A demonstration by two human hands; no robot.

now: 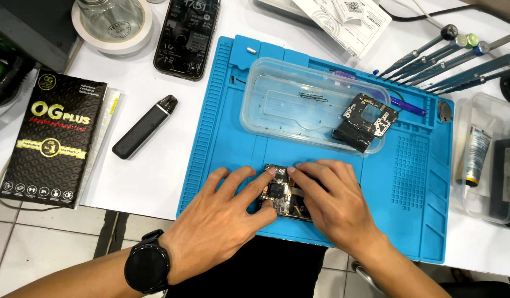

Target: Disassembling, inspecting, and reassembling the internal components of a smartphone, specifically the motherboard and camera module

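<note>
1. I see my left hand (pixel 224 212) lying flat on the near edge of the blue work mat (pixel 415 182), fingers spread, with the thumb and forefinger pressed on the left side of an opened phone (pixel 281 198). A black watch (pixel 147 269) sits on that wrist.
2. My right hand (pixel 332 201) covers the phone's right side, fingers loosely spread, fingertips touching its top edge. Neither hand is clamped around it; both press down on it.
3. The phone lies on the mat between my hands, its circuit board and camera part exposed.
4. Just beyond it stands a clear plastic tray (pixel 277 105), with a black circuit part (pixel 368 118) resting at its right end.
5. A row of screwdrivers (pixel 453 60) lies at the mat's far right corner.
6. On the white counter (pixel 155 176) to the left lie a dark pen-shaped device (pixel 144 127), a black phone (pixel 187 36) and a black box (pixel 51 143).
</note>
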